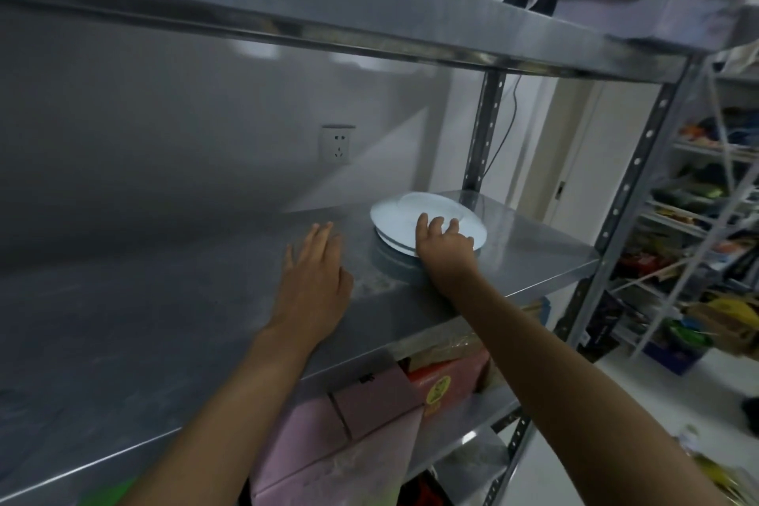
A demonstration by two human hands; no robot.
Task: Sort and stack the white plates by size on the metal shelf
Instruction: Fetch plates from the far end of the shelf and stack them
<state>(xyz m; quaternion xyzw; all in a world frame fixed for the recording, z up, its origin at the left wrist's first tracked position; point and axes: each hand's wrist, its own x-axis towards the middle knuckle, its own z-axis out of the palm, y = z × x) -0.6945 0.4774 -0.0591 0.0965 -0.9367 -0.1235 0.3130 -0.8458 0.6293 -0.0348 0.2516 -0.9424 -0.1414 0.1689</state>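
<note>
A small stack of white plates [404,218] sits on the metal shelf [164,320] toward its right end. A smaller plate lies on top of wider ones. My right hand [441,242] grips the near edge of the stack, fingers curled over the rim and the top plate. To the left of the plates, my left hand [314,279] hovers flat just over the shelf surface, fingers apart, holding nothing. The image is blurred by motion.
An upper shelf [369,25] runs overhead with boxes on it. A wall socket [337,144] is behind the shelf. Pink and red boxes [369,411] fill the level below. A shelf post [628,193] stands at the right, with more cluttered racks [706,218] beyond.
</note>
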